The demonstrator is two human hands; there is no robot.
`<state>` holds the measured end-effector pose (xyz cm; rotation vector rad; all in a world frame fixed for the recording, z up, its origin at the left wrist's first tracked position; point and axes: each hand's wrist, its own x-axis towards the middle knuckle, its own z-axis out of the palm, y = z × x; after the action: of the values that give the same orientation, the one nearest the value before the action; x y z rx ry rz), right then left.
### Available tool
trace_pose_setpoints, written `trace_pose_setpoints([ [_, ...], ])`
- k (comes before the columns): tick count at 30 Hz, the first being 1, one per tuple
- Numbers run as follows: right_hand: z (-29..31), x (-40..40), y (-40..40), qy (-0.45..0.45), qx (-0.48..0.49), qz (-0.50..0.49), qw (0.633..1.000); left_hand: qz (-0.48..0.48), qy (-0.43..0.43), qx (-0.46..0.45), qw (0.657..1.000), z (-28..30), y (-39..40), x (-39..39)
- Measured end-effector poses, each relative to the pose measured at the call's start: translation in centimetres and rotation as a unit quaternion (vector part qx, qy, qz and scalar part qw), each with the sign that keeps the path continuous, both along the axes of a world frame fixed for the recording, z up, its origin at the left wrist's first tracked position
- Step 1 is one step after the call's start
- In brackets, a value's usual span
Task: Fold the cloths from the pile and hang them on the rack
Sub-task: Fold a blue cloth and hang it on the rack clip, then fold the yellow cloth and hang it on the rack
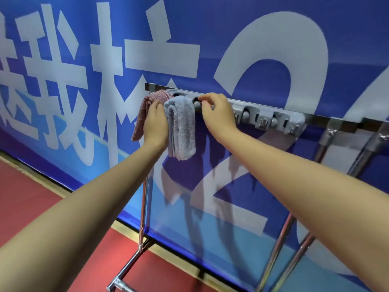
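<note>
A grey clip rail (pixel 271 121) runs along the top bar of a metal rack (pixel 345 123). A folded pink cloth (pixel 143 114) hangs from its left end. Beside it on the right hangs a folded grey-blue cloth (pixel 183 127). My left hand (pixel 154 123) holds the left edge of the grey-blue cloth, between the two cloths. My right hand (pixel 216 114) rests on the rail just right of that cloth, fingertips curled at a clip. The cloth pile is out of view.
A blue banner (pixel 273 49) with large white characters stands right behind the rack. Chrome legs (pixel 143 218) reach down to a red floor (pixel 31 197). Several clips to the right of my right hand hold nothing.
</note>
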<state>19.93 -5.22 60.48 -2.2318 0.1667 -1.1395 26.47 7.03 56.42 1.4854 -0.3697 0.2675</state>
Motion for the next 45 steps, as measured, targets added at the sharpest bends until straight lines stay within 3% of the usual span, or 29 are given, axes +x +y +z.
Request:
trace_pose_setpoints([
  [3,-3.8,-4.5,0.9,-0.034,0.164,0.018,0.986,0.006,-0.004,-0.005,1.0,-0.8,-0.3,-3.3],
  [7,-9.2,-10.8,0.2,-0.028,0.331,-0.021,0.943,-0.125,0.088,0.009,0.988,-3.0,-3.2,-8.4],
  [11,-15.6,-17.6,-2.0,0.011,0.396,-0.073,0.915,-0.242,0.138,0.092,0.956,-7.9,-6.7,-15.6],
  [20,-32.6,-32.0,-7.7,0.131,0.461,-0.18,0.859,-0.33,0.256,0.218,0.882,-23.6,-11.6,-28.1],
  [27,-46.9,-40.9,-8.3,0.25,0.515,-0.247,0.782,-0.337,0.33,0.316,0.823,-38.3,-12.6,-31.4],
  [30,-51.7,-42.8,-7.4,0.289,0.561,-0.255,0.733,-0.318,0.372,0.336,0.805,-44.2,-12.0,-31.4],
  [34,-57.1,-43.5,-6.6,0.362,0.576,-0.246,0.69,-0.306,0.418,0.408,0.752,-50.8,-10.8,-31.7],
  [37,-60.4,-44.2,-6.5,0.407,0.561,-0.24,0.68,-0.308,0.418,0.453,0.725,-54.5,-10.6,-32.6],
  [40,-63.7,-44.9,-6.9,0.442,0.549,-0.249,0.665,-0.355,0.364,0.494,0.705,-57.4,-11.0,-33.8],
  [45,-67.7,-45.9,-8.2,0.522,0.479,-0.266,0.654,-0.397,0.321,0.519,0.686,-61.8,-12.5,-35.5],
])
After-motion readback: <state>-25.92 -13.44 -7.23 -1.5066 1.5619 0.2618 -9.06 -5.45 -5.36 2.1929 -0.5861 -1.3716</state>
